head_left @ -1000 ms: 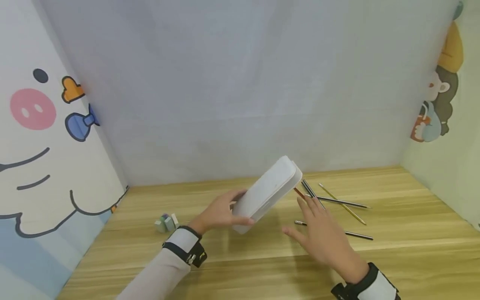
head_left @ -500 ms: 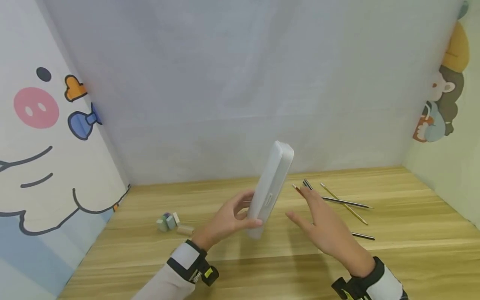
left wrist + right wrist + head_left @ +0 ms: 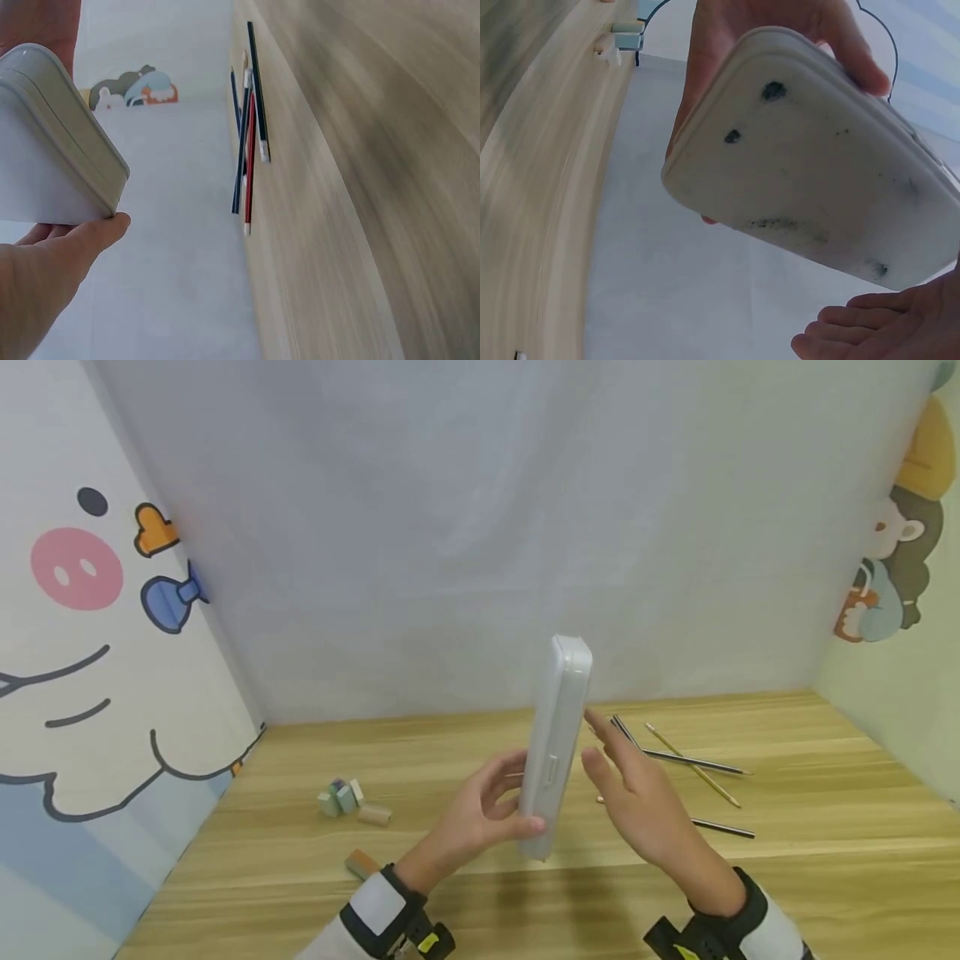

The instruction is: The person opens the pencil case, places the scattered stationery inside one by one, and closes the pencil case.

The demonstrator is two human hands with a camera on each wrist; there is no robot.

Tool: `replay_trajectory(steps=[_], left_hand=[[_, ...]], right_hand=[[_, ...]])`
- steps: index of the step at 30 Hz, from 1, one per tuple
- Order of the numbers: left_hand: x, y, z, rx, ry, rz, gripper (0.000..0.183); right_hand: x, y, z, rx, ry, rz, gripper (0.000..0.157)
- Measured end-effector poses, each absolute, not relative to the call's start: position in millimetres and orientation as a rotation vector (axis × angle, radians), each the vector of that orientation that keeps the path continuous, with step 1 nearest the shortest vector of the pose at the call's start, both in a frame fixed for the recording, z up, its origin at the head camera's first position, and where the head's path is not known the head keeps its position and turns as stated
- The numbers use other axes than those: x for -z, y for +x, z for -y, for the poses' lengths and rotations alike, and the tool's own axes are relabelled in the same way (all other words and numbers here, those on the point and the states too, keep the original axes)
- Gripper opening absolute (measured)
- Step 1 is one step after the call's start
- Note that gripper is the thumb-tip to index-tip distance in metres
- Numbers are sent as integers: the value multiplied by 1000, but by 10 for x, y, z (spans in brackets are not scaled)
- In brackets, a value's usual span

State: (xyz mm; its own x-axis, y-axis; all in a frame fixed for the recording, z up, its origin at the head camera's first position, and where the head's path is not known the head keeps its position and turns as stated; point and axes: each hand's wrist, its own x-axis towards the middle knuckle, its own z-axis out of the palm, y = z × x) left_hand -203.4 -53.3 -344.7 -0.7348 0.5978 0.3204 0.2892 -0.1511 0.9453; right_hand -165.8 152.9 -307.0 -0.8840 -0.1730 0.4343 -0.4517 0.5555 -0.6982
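Observation:
A white pencil case (image 3: pixel 557 739), closed, stands almost upright above the table with its narrow latch side towards me. My left hand (image 3: pixel 480 814) grips it near its lower end, thumb across the latch side and fingers behind. In the right wrist view, dark smudges mark the broad face of the case (image 3: pixel 817 172). My right hand (image 3: pixel 645 802) is at the right of the case, fingers extended and palm turned to it, holding nothing. The left wrist view has the left thumb (image 3: pixel 105 229) along the edge of the case.
Several pencils, among them a yellow one (image 3: pixel 705 777) and a black one (image 3: pixel 720 828), lie on the table at the right. Small pale blocks (image 3: pixel 341 797), a beige piece (image 3: pixel 373 814) and an orange-brown block (image 3: pixel 362 863) lie at the left.
The case has swung from leaning right to nearly upright and shifted right in my left hand, turning its latch side to me. My right hand's palm has turned towards the case.

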Motion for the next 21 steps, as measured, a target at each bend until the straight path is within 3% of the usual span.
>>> replay_trajectory(steps=[14, 21], left_hand=[[3466, -1923, 500, -1972, 1009, -1906, 75], [3484, -1871, 468, -1961, 1007, -1904, 74]], right_hand=[[2899, -1632, -1388, -1530, 647, 2256, 50], [2884, -1638, -1327, -1729, 605, 2166, 58]])
